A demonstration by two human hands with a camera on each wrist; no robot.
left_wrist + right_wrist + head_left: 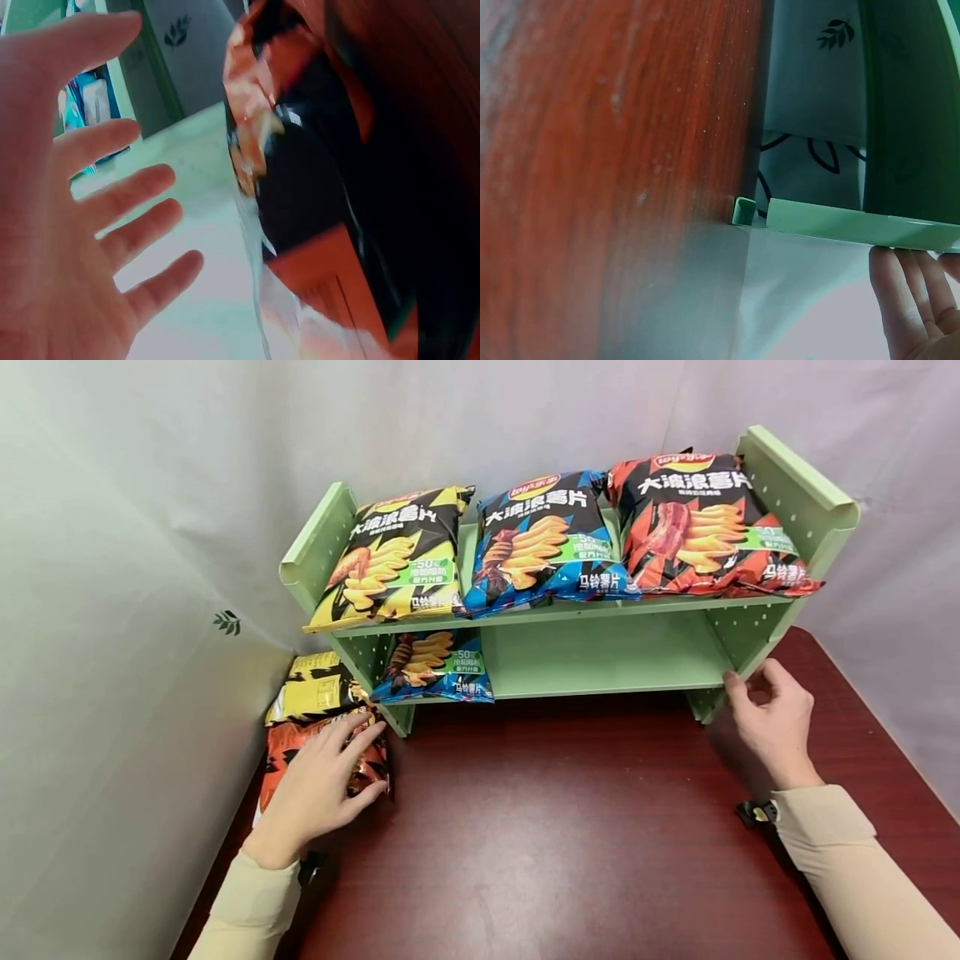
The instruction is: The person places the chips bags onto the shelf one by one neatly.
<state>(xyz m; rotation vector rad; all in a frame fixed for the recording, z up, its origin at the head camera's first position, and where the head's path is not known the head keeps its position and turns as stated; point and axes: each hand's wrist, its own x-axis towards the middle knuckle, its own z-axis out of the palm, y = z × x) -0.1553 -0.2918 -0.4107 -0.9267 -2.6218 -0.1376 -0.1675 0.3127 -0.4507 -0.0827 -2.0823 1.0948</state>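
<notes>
Green-painted panels make up the two-tier shelf (592, 652), which is stood on a dark red wood-grain table (540, 810). On its upper tier, from left to right, a yellow-and-black chip bag (393, 556), a blue-and-black chip bag (536, 539) and a red-and-black chip bag (693, 522) are placed, fronts outward. A smaller-showing blue bag (438, 664) is placed at the left end of the shelf's lower tier. Left of the shelf, an orange-red bag (285, 747) is laid on the table in front of a yellow bag (318, 693). The left hand (318, 781) is held beside the orange-red bag, fingers spread and nothing gripped. The shelf's right side panel is touched by the right hand (776, 718) with its fingertips; whether it is gripped cannot be told.
</notes>
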